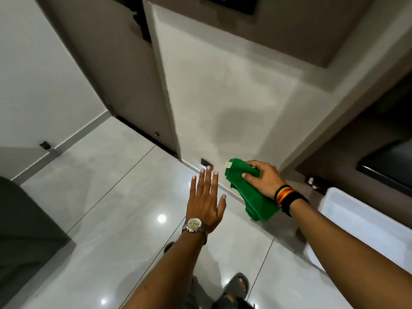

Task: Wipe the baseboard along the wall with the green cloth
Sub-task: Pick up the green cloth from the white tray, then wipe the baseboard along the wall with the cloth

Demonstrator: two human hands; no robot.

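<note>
Green cloth: bunched, right of frame centre, pressed low against the foot of the pale wall where it meets the tiled floor. Long axis runs diagonally, from upper left, where a small pale tag shows at its corner, down to lower right, where the loose end hangs past the wrist. That line roughly follows the baseboard.

Right hand: on top of the cloth, fingers curled and clamped over its upper fold, thumb on the near side. Striped and dark bands on the wrist.

Baseboard: a thin strip runs from centre frame toward lower right, mostly hidden under cloth and hand. A short bare stretch shows left of the cloth, up to a small dark fitting at the wall's foot.

Progress, judged only: wiping looks under way, cloth in contact at the strip. No visible streak or dust line tells cleaned from uncleaned, so the share done cannot be read. The longer baseboard at far left lies well apart from the cloth.

Left hand: empty, fingers straight and slightly spread, over the floor just left of the cloth, not touching it. Whether it rests on the tile cannot be told. Watch on the wrist.
</note>
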